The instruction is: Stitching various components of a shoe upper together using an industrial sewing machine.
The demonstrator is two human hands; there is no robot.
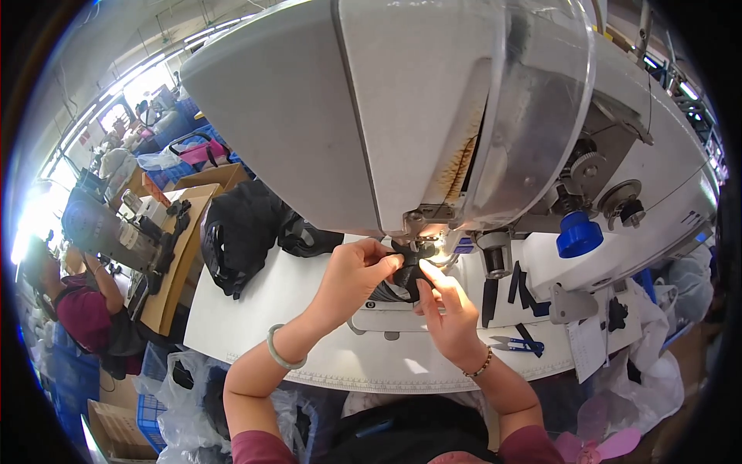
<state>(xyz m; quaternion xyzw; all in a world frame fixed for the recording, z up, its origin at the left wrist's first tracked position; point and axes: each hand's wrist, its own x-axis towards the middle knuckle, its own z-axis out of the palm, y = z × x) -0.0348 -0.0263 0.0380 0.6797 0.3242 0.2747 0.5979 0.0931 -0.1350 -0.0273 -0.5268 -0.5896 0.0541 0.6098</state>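
Note:
A piece of black fabric [399, 288] lies under the lit needle area of a large white sewing machine [294, 100]. My left hand [359, 271] pinches the fabric's upper left edge between thumb and fingers. From the right, my right hand [447, 309] grips the same fabric, its index finger stretched toward the needle area and the other fingers curled. Both hands are close together, just in front of the presser foot, which is partly hidden by glare and cloth.
Black fabric bundles [243, 232] sit on the white table [255, 325] at left. Black strips [522, 284] and blue-handled thread snips [516, 345] lie at right. A blue knob [578, 235] juts from the machine. Another person [85, 309] works far left; a pink fan [599, 445] stands lower right.

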